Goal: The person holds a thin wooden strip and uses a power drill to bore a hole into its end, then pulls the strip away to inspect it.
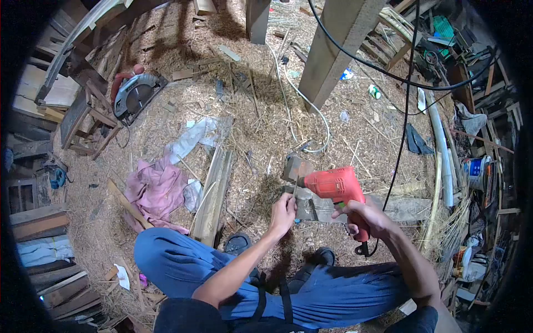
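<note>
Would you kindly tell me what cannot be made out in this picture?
- Head view: most of the handle of the red drill, covered by the right hand.
- Head view: whatever the left hand may be pinching, too small and partly covered by that hand.
- Head view: where the black cable leads, cut off by the top edge.

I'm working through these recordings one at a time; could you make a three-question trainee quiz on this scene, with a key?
1. Multiple choice: which of the person's hands grips the red drill?
A) left only
B) right
C) neither
2. True or false: the pink cloth is draped over the drill.
3. Short answer: which power tool with a round blade shows toward the picture's upper left?

Key:
1. B, the right hand.
2. False; the cloth lies to the left in the picture, apart from the drill.
3. A circular saw.
</note>
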The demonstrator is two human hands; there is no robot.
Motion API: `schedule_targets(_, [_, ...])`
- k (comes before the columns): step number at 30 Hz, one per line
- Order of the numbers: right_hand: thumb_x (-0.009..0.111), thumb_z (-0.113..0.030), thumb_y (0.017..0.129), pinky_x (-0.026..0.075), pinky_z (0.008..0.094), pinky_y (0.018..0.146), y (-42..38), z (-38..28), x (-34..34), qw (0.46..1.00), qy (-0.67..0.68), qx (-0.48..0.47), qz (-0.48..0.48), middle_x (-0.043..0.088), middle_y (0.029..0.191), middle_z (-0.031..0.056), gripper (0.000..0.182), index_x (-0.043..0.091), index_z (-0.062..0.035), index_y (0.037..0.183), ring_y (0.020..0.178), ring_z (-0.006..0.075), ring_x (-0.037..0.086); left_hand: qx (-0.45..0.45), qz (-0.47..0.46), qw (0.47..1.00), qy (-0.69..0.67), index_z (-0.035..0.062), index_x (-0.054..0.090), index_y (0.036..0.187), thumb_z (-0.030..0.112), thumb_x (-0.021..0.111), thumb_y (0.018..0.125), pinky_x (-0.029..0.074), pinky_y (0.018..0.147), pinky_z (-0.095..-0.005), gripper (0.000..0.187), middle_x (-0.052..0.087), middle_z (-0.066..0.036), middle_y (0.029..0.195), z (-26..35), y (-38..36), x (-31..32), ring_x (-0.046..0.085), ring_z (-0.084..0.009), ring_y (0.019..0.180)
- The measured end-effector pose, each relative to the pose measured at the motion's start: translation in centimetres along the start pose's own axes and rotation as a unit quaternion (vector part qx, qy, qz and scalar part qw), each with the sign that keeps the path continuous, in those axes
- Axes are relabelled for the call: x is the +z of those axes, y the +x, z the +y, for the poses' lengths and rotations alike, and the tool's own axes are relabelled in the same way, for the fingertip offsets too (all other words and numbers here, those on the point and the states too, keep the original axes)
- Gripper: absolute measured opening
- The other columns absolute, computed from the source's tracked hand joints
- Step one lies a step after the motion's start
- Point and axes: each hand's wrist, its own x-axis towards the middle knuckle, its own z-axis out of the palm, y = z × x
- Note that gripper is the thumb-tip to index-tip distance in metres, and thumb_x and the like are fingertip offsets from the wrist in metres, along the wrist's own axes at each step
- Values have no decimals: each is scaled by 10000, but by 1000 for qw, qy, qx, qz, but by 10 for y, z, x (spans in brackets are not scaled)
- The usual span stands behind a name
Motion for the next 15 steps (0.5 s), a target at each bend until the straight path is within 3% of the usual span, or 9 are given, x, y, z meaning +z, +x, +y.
schedule_targets(5, [568,-129,836,439,296,412,-27,-6,-13,995,67,-59,-30,665,950,135,426,488,27,1225,446,136,510,65,81,994,14,-11,566,951,80,537,967,458,557,-375,97,621,-138,691,39,13,0,612,-242,595])
schedule_targets(11, [510,-194,852,394,282,402,-67,-17,-33,977,144,-129,-96,637,1023,176,452,466,54,1228,452,117,457,113,137,984,-28,3,585,983,107,564,972,465,587,-337,107,633,-96,756,157,24,-28,593,-146,661])
schedule_targets(15, [572,-250,806,357,279,380,-69,-15,-35,925,199,-291,-139,629,1036,196,532,458,91,1198,405,126,440,191,143,970,-56,2,604,1041,126,576,985,472,620,-295,139,633,-58,776,203,41,-45,583,-117,700])
